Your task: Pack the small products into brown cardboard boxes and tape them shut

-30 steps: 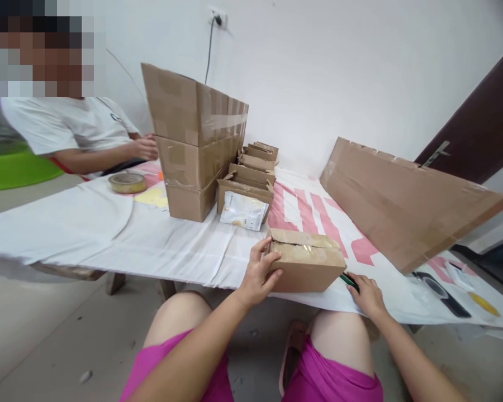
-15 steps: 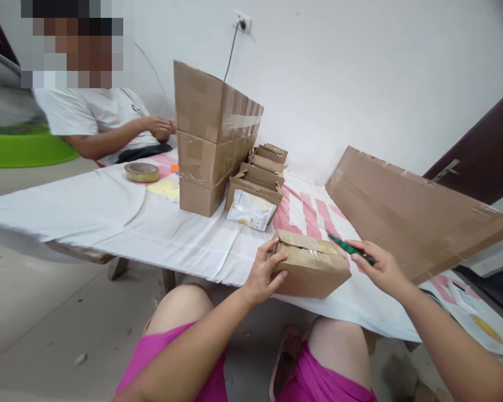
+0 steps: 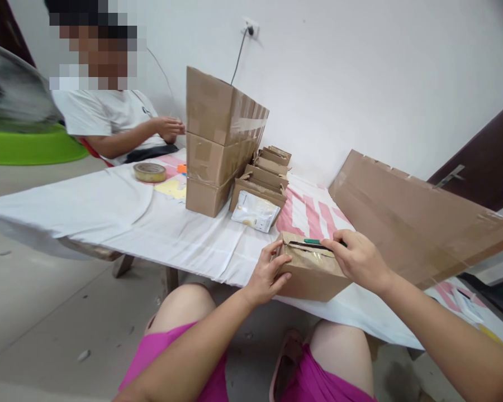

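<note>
Since half a second ago, one green cutter [image 3: 312,242] has swung from near the small carton's right end to along its top seam, carried by the right grip [image 3: 362,259], which is closed around it. One small carton [image 3: 310,279] sits at the counter's [image 3: 201,251] near edge, directly between both grips; the left grip [image 3: 266,276] clasps its left end, fingers over the top, thumb on the front. Beyond the small carton to the left are one white pouch [image 3: 255,211], one three-tier box stack [image 3: 207,153] and, farther left, one tape roll [image 3: 150,172]; to its right leans one large cardboard sheet [image 3: 402,218].
</note>
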A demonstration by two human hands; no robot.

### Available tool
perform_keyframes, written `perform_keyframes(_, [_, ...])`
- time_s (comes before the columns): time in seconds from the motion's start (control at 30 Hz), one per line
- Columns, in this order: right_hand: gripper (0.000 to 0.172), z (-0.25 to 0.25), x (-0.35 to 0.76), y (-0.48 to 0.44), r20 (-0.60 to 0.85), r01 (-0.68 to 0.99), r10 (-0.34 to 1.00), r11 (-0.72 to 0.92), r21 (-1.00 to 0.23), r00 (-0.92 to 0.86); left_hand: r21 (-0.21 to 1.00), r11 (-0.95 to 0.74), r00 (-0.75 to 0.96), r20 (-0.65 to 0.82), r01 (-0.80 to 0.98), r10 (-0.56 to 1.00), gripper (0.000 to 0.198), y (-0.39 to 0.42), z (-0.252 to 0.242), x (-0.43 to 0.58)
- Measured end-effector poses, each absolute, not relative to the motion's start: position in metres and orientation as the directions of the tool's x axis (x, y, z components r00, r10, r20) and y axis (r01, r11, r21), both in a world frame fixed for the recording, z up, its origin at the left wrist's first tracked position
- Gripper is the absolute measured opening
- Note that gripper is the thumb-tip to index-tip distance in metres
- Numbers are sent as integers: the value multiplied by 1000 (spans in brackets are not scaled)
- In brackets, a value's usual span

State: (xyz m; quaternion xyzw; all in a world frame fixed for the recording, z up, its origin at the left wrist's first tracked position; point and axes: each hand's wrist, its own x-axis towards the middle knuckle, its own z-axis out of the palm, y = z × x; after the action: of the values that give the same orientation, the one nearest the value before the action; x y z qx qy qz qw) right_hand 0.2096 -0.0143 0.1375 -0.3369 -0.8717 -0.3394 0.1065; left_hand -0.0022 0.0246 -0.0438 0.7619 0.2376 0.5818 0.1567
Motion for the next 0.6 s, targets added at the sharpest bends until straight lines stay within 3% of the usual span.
perform_keyframes(0.17, [29, 135, 213, -15, 418, 625, 467, 535, 568, -779, 510, -840, 214, 813, 187, 541, 40, 24, -43, -2])
perform_keyframes(0.4, [31, 128, 238, -13, 263, 552, 519, 546, 630, -813, 505, -840, 214, 814, 197, 540, 38, 24, -42, -3])
perform_keyframes(0.6, [39, 132, 261, -20, 287, 585, 557, 481, 653, -779, 507, -839, 230, 808, 200, 543, 40, 25, -44, -2])
